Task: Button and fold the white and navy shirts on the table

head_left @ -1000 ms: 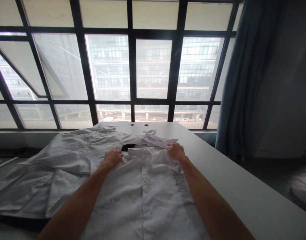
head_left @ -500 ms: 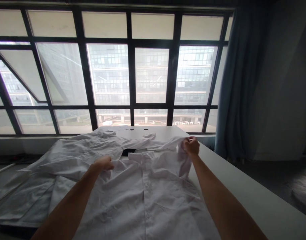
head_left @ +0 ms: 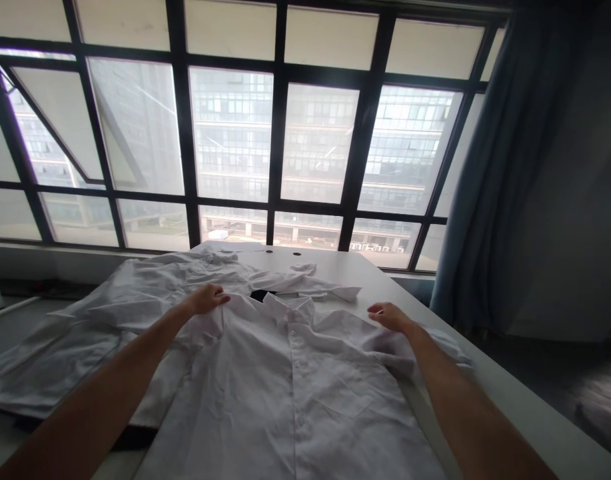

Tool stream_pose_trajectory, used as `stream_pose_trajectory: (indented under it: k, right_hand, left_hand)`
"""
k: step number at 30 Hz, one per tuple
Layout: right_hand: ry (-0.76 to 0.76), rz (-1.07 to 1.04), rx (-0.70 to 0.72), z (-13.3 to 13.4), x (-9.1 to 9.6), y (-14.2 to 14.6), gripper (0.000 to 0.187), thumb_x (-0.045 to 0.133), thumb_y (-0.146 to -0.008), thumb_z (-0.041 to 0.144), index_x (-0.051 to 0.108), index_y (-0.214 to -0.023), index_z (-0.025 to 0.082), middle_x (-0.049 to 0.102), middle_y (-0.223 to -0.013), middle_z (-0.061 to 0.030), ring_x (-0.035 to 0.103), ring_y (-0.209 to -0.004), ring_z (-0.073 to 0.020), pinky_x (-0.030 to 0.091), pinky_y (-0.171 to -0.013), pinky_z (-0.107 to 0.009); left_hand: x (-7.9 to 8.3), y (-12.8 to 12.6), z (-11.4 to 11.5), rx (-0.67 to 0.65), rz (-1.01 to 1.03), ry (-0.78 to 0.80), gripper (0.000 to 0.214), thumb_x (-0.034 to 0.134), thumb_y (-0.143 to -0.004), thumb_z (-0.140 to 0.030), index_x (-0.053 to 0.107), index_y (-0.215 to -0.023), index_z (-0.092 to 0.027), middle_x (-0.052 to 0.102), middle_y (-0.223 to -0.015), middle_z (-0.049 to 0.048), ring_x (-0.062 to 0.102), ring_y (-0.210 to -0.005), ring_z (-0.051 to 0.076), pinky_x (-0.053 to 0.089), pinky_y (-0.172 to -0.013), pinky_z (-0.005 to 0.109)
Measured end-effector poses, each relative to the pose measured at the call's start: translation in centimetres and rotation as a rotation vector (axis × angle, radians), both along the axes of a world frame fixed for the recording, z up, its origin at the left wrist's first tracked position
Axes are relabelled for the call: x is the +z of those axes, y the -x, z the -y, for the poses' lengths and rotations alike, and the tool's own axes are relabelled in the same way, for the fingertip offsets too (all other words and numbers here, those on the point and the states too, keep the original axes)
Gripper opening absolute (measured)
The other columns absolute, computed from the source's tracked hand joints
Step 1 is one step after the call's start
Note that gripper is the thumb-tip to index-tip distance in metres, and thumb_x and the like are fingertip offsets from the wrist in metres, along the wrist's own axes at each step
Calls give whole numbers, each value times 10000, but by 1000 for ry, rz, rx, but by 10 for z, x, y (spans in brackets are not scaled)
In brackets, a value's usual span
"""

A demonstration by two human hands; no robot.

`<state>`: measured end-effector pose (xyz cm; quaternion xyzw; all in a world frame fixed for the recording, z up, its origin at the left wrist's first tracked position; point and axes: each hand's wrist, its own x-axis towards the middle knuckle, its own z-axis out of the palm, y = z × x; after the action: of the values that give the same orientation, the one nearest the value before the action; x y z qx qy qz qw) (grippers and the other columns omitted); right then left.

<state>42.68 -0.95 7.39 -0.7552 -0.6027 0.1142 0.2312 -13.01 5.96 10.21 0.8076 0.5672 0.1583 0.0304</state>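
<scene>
The left hand pinches a white shirt's shoulder; the right hand, grip released, hovers near its sleeve, bare counter edge beyond.

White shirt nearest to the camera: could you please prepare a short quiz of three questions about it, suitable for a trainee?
1. Where is the person's left hand?
A) On the curtain
B) At the shoulder of the nearest white shirt
C) On the floor
2. True or false: this shirt's collar lies at its end toward the windows.
3. Fill in: small ____ run down the shirt's front.

Key: 1. B; 2. True; 3. buttons.
</scene>
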Motion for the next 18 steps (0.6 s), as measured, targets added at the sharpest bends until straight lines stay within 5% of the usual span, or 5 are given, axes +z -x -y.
stream_pose_trajectory:
  k: [4, 8, 11, 14, 18]
  right_hand:
    - [72, -12, 338, -28, -12, 50, 130, 735, -705, 293, 745, -748, 170, 708, -742, -54, 649, -723, -226, 505, -690, -311]
    - [65, 8, 438, -45, -8, 68, 57, 720, -661, 182, 675, -635, 157, 666, -652, -23, 594, -652, -183, 456, -615, -271]
    - [-22, -13, 476, -51, 14, 54, 61, 661, -702, 164, 693, -753, 163, 690, -748, -19, 608, -725, -177, 454, -668, -256]
    - [-276, -25, 449, -57, 45, 32, 132, 610, -801, 251, 693, -859, 166, 705, -819, -45, 620, -749, -186, 456, -692, -264]
    - [-455, -28, 314, -74, 75, 16, 198, 575, -869, 339, 677, -874, 169, 710, -814, -67, 638, -757, -205, 453, -685, -272]
  left_hand:
    - [0, 13, -8, 45, -78, -19, 320, 501, -832, -489, 584, -719, -201, 690, -798, 67, 649, -807, 238, 446, -724, 301]
    - [5, 15, -3, 110, -60, -70, 281, 506, -866, -458, 643, -833, -216, 726, -863, 67, 671, -888, 254, 453, -760, 300]
    - [15, 9, 12, 187, -25, -238, 348, 476, -907, -499, 666, -922, -207, 730, -922, 83, 669, -931, 275, 444, -785, 313]
    - [33, 0, 19, 284, 23, -443, 466, 403, -952, -542, 668, -1009, -163, 712, -989, 112, 656, -958, 297, 433, -823, 336]
    - [64, -19, -4, 402, 60, -494, 539, 335, -979, -547, 658, -1097, -132, 702, -1029, 140, 650, -977, 325, 438, -815, 359]
